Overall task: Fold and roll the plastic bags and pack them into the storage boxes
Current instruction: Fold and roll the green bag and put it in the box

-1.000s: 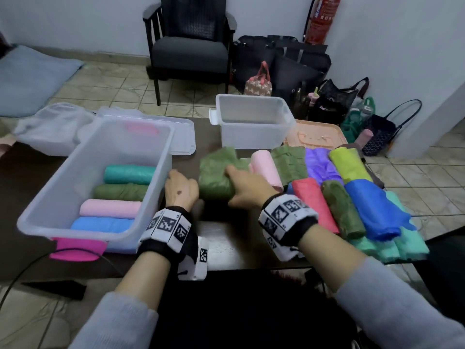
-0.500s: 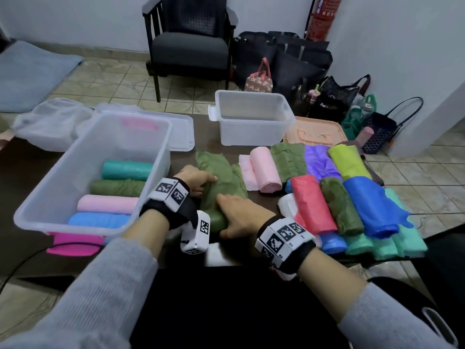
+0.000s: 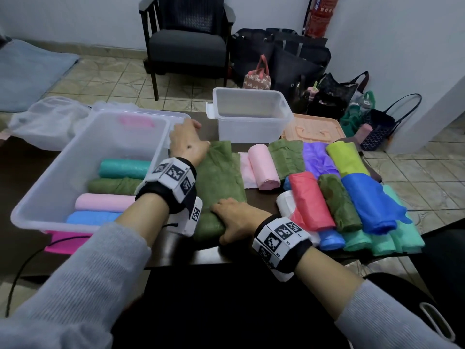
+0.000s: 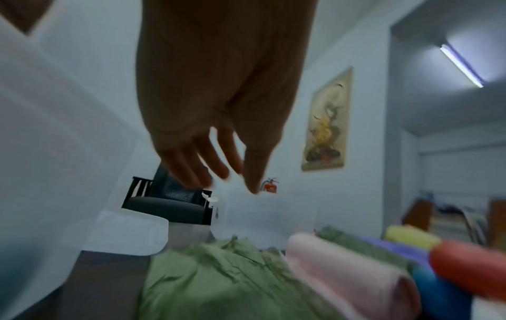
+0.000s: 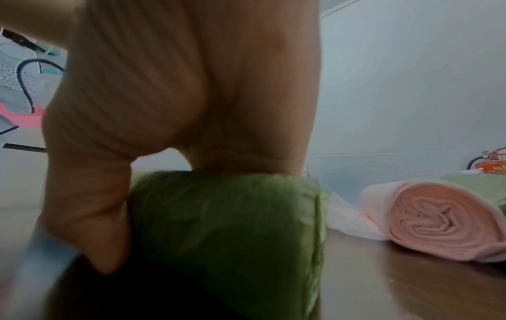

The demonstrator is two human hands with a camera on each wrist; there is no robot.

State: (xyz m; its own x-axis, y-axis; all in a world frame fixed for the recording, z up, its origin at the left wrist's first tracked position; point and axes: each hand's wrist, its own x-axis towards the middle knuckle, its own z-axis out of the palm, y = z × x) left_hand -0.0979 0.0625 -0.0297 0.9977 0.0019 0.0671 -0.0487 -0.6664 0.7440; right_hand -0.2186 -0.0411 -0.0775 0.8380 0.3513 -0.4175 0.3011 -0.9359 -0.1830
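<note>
An olive-green bag point(image 3: 221, 180) lies lengthwise on the dark table point(image 3: 254, 197), its near end rolled up. My right hand point(image 3: 234, 217) grips that rolled end point(image 5: 227, 227), palm on top and thumb point(image 5: 90, 216) curled down its side. My left hand point(image 3: 187, 139) hovers over the bag's far end point(image 4: 213, 281) with straight fingers point(image 4: 213, 164), holding nothing. To the left stands a clear storage box point(image 3: 55, 172) holding teal, green, pink and blue rolls. A second clear box point(image 3: 249, 90) stands empty at the back.
Right of the green bag lie a pink roll point(image 3: 264, 167) and several more rolled or folded bags, among them red point(image 3: 309, 200) and blue point(image 3: 370, 202). A box lid point(image 3: 314, 127) lies behind them. A chair point(image 3: 187, 46) and handbags stand on the floor beyond.
The green bag, bunched a second ago, now lies stretched out away from me. My left hand has left it and moved forward. My right hand has drawn the near end closer.
</note>
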